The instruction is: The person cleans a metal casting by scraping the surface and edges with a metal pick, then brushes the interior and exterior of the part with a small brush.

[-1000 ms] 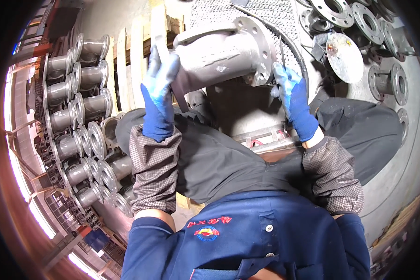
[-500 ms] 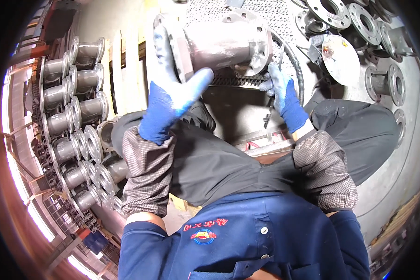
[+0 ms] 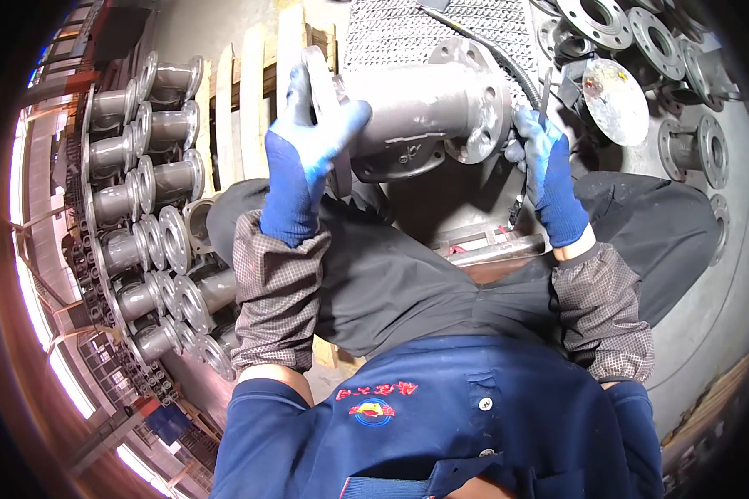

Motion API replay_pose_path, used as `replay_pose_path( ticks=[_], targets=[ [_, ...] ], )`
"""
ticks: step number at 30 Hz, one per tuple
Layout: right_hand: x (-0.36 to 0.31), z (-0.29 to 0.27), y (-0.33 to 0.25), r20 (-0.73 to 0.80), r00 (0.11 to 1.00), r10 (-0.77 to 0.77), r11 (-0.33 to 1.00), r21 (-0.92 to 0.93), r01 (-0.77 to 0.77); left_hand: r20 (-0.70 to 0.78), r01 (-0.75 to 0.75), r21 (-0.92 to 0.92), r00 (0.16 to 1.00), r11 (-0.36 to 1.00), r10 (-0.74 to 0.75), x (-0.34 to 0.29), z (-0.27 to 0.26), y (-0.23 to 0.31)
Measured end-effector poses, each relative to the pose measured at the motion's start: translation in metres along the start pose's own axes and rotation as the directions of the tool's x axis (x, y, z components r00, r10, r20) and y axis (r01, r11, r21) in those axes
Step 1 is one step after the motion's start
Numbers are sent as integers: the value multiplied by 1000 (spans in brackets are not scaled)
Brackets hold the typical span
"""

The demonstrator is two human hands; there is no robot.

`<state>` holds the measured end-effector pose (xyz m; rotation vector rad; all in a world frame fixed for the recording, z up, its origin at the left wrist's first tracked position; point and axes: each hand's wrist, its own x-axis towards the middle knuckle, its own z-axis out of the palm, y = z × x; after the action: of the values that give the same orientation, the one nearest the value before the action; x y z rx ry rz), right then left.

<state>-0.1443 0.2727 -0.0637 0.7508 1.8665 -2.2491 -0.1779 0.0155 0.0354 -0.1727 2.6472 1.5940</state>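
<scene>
A grey metal valve body (image 3: 412, 104) with round bolt-hole flanges lies tilted in front of me. A dark third flange on its near side carries a white hand mark. My left hand (image 3: 312, 125), in a blue and white glove, grips the rim of the left flange, thumb towards me and fingers on the far side. Beside the right flange is my right hand (image 3: 541, 150), gloved alike, its fingers closed round a thin dark pointed rod (image 3: 547, 87). Whether this hand also touches the flange I cannot tell.
The valve body rests by a metal grating (image 3: 441, 29) crossed by a black hose (image 3: 508, 62). Rows of flanged fittings (image 3: 171, 183) stand left, beside a wooden pallet (image 3: 250, 108). At right are more fittings (image 3: 691, 150) and a round pale plate (image 3: 615, 101).
The valve body has rolled and come nearer, bringing its dark side flange and white mark into view. My right hand has moved right with the rod; the hose lies differently.
</scene>
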Motion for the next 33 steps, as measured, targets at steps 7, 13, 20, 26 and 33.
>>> replay_pose_path(
  ticks=[7, 13, 20, 26, 33],
  targets=[
    [-10, -17, -57, 34, 986, -163, 957, 248, 149, 265, -651, 613, 704, 449, 659, 43, 3, -9],
    [-98, -91, -145, -23, 879, -476, 878, -71, 473, 189, -639, 582, 707, 502, 681, 64, 17, -13],
    [-117, -260, -77, -279, 960, 17, 871, 476, 123, 79, -616, 492, 735, 615, 673, 65, 35, -16],
    [-89, -287, 34, -277, 953, 120, 902, 431, 12, -70, -345, 112, 933, 932, 354, 65, 34, 2],
    [-65, -199, 48, -196, 979, 57, 980, 200, -17, -60, -370, 256, 916, 893, 397, 66, 29, 5]
  ],
)
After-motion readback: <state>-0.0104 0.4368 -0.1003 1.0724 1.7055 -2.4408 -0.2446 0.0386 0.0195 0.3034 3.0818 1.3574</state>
